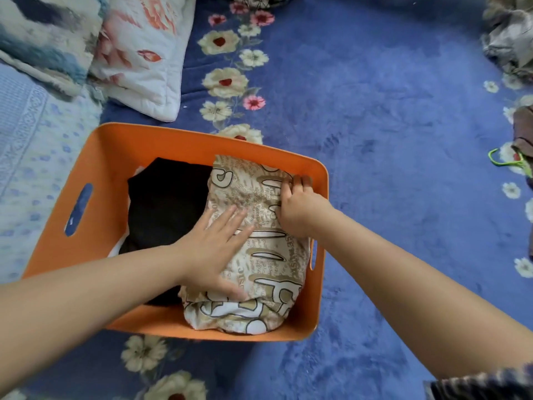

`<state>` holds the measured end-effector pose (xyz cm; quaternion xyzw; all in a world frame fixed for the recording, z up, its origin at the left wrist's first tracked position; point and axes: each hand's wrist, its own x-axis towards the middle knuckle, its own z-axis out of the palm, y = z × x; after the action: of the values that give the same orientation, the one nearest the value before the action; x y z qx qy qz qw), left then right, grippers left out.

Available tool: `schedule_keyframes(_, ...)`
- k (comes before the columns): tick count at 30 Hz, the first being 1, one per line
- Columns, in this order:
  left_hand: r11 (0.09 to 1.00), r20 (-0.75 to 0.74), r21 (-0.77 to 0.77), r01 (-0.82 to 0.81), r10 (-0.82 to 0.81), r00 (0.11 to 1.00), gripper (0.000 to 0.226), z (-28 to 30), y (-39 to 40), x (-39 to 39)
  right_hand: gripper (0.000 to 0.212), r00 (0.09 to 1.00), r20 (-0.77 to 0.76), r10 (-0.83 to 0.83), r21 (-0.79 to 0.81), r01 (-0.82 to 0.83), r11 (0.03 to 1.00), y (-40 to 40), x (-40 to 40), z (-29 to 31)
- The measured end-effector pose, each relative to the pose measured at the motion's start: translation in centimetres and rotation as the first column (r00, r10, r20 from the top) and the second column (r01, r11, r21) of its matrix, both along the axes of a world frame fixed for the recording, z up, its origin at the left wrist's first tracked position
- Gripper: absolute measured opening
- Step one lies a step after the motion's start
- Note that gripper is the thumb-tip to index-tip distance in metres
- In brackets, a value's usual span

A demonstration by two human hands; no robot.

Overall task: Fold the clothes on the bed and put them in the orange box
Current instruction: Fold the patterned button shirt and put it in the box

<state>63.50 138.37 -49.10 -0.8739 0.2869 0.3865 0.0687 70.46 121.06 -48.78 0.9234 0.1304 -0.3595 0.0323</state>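
Observation:
An orange box [115, 148] sits on the blue floral bedspread. Inside it, a folded beige-and-white printed garment [271, 272] fills the right half, beside a folded black garment [167, 203] on the left. My left hand [215, 249] lies flat with straight fingers pressing on the printed garment. At the garment's right edge, against the box wall, the fingers of my right hand [300, 209] are curled down over the cloth.
Two pillows [138, 50] lie at the back left. A crumpled grey garment [510, 39] is at the far right top. A brown garment [523, 128] on a green hanger [510, 163] lies at the right edge.

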Motion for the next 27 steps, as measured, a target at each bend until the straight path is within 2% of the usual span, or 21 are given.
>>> schedule_keyframes(2,0.999,-0.013,0.043,0.013,-0.012,1.0,0.122,-1.1,0.4,0.1,0.068,0.998,-0.064,0.024,-0.045,-0.027,0.999,0.0,0.6,-0.5)
schedule_keyframes(6,0.995,0.072,0.092,-0.043,0.036,0.997,0.123,-2.7,-1.0,-0.7,0.081,0.987,-0.122,0.103,-0.128,-0.119,0.985,0.0,1.4,-0.8)
schedule_keyframes(9,0.991,0.086,0.119,-0.054,0.044,0.995,0.122,-2.6,-1.5,-1.5,0.085,0.994,-0.029,0.101,-0.105,-0.104,0.989,0.1,0.1,-0.3)
schedule_keyframes(12,0.996,0.067,0.03,-0.09,0.088,0.994,0.118,-1.4,-0.1,-1.3,0.1,0.98,0.05,0.191,-0.125,-0.183,0.975,0.1,-4.0,0.5)
schedule_keyframes(15,0.98,0.114,-0.058,-0.189,0.194,0.974,0.117,0.1,1.3,0.3,0.124,0.967,-0.035,0.252,-0.184,-0.254,0.949,-0.1,-7.2,1.1)
schedule_keyframes(18,0.975,0.177,0.007,-0.224,0.219,0.959,0.127,0.2,1.3,2.1,0.138,0.973,-0.105,0.205,-0.152,-0.22,0.964,0.5,-7.3,1.0)
schedule_keyframes(21,0.974,0.187,0.054,-0.219,0.205,0.961,0.133,-0.4,0.4,3.4,0.141,0.968,-0.137,0.21,-0.155,-0.231,0.961,1.1,-7.9,0.1)
schedule_keyframes(27,0.973,0.146,0.068,-0.22,0.209,0.967,0.14,-2.9,0.0,4.6,0.133,0.987,-0.017,0.162,-0.225,-0.162,0.961,1.5,-9.1,-2.8)
